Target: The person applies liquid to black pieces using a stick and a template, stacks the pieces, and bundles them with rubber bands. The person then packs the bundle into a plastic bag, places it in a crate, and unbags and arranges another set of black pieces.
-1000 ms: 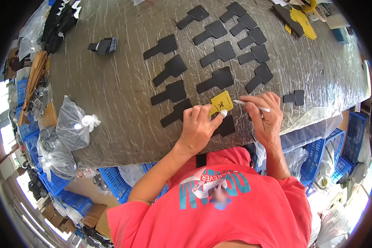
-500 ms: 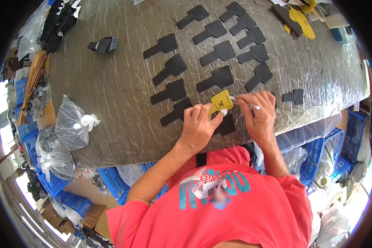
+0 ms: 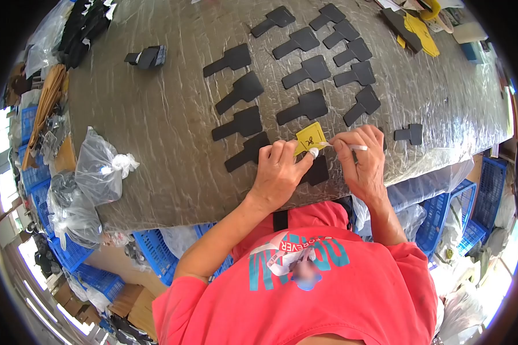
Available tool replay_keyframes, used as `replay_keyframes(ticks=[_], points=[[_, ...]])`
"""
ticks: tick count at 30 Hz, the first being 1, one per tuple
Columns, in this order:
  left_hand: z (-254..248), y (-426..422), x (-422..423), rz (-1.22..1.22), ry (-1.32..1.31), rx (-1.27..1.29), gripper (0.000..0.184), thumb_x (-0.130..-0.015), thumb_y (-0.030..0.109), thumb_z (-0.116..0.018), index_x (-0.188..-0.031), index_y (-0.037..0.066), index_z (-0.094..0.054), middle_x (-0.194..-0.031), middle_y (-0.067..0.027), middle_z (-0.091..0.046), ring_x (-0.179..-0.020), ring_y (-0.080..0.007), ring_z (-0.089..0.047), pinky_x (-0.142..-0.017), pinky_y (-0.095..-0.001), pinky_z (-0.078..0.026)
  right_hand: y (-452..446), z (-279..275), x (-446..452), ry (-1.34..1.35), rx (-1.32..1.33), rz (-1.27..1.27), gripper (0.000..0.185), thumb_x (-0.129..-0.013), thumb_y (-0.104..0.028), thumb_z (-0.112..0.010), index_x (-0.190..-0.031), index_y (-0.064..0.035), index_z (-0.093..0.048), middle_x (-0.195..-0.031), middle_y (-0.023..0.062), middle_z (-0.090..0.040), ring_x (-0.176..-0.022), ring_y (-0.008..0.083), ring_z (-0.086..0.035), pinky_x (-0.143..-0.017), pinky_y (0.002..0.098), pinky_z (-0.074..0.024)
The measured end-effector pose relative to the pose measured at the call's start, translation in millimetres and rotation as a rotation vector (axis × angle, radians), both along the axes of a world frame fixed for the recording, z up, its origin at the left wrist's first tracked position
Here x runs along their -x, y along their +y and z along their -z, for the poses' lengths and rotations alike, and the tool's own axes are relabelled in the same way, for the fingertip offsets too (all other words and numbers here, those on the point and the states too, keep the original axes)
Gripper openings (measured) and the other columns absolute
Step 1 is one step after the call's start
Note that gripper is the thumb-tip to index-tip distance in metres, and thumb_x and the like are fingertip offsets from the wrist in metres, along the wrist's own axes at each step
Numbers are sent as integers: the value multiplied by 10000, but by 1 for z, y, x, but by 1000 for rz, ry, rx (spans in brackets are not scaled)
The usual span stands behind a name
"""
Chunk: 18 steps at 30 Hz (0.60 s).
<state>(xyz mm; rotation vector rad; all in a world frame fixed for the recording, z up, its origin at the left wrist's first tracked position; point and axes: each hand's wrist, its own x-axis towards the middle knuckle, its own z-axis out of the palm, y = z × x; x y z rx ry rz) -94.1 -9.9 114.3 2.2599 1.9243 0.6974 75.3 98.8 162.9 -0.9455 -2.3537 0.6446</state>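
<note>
A yellow template [image 3: 308, 135] with dark handwritten marks lies over a black paddle-shaped piece [image 3: 317, 172], part of which shows below it. My left hand [image 3: 277, 175] grips the template's lower left part, fingers curled and the white-covered thumb pressed on its lower edge. In my right hand [image 3: 362, 161] is a slim white pen [image 3: 358, 148], pinched between thumb and fingers, its tip at the template's right edge. Above and left of my hands, more black paddle-shaped pieces [image 3: 303, 107] lie flat in loose columns.
A small black piece [image 3: 409, 134] lies to the right, and a small dark bundle [image 3: 147, 57] at the upper left. Yellow and dark sheets [image 3: 421, 33] sit at the far right. Knotted clear bags [image 3: 101, 169] hang by the left edge; blue crates [image 3: 433, 223] stand below the table.
The pen tip has moved down along the template's right edge, and the pen now lies flatter. My left hand still presses on the template.
</note>
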Motion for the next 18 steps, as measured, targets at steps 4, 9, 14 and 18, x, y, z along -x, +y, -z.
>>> replay_keyframes(ticks=[4,9,14,18], points=[[0,0,-1,-8,4,1,324,-825,123,-601,-1134,184,-677,-1094,-70,-558,-983,-236,-518,-810,-372,-388,-7,5,6,-9,26,-38,56,-847,-87,-671,-896,-92,-645,-802,36,-627,-772,248,-572,-861,410,-385],[1,0,0,-5,-3,-13,320,-823,130,-601,-1129,181,-678,-1097,-66,-553,-990,-235,-517,-821,-373,-387,-8,7,11,-2,8,-62,83,-840,-87,-685,-910,-98,-640,-805,33,-635,-782,243,-582,-853,401,-394],[2,0,0,-6,7,-13,316,-820,138,-604,-1123,185,-679,-1102,-61,-549,-993,-231,-516,-821,-370,-386,-8,6,14,1,-21,-81,83,-833,-76,-686,-897,-96,-637,-790,33,-628,-772,244,-578,-845,395,-393],[2,0,0,-4,7,-9,319,-822,139,-601,-1127,186,-679,-1092,-58,-550,-992,-230,-516,-818,-368,-387,-4,-5,13,-73,1,-102,24,-853,-73,-646,-873,-85,-640,-785,41,-617,-759,248,-554,-841,398,-383]])
